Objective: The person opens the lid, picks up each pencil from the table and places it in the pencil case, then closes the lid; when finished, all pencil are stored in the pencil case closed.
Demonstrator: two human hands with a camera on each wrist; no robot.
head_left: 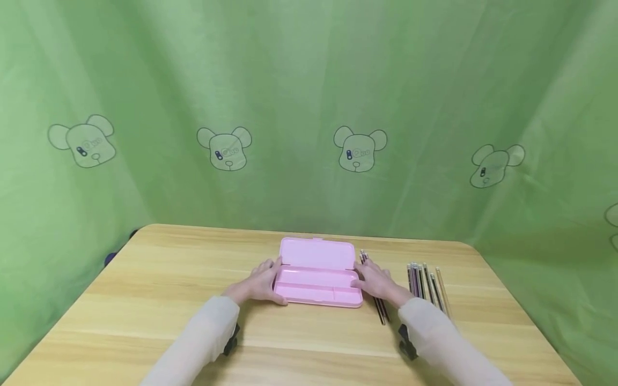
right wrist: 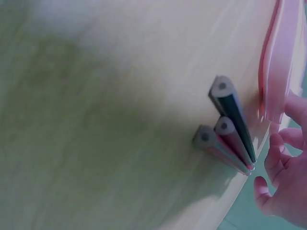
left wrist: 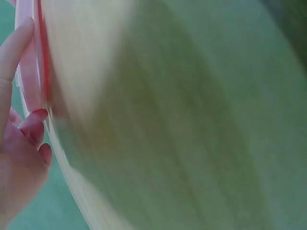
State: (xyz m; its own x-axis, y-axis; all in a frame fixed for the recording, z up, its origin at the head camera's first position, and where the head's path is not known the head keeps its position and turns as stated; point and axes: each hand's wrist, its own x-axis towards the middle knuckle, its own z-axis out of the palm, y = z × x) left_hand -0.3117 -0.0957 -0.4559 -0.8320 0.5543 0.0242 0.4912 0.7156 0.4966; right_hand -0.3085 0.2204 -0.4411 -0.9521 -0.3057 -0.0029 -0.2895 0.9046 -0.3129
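Note:
An open pink pencil case (head_left: 309, 277) lies on the wooden table, its lid folded back toward the far edge and its compartments bare. At its left end my left hand (head_left: 258, 280) touches the side, thumb near the front corner; the left wrist view shows that hand (left wrist: 21, 158) against the pink case (left wrist: 33, 72). My right hand (head_left: 378, 280) rests at the right end, its fingers on the case's edge. Under and beside the right hand lie a few pencils (head_left: 381, 311); three pencil ends (right wrist: 223, 88) show in the right wrist view, apart from the hand (right wrist: 288, 177).
Several more pencils (head_left: 420, 281) lie in a loose group on the table (head_left: 309, 348) to the right, partly behind my right forearm. A green curtain (head_left: 289, 80) with printed bear heads hangs behind and around the table.

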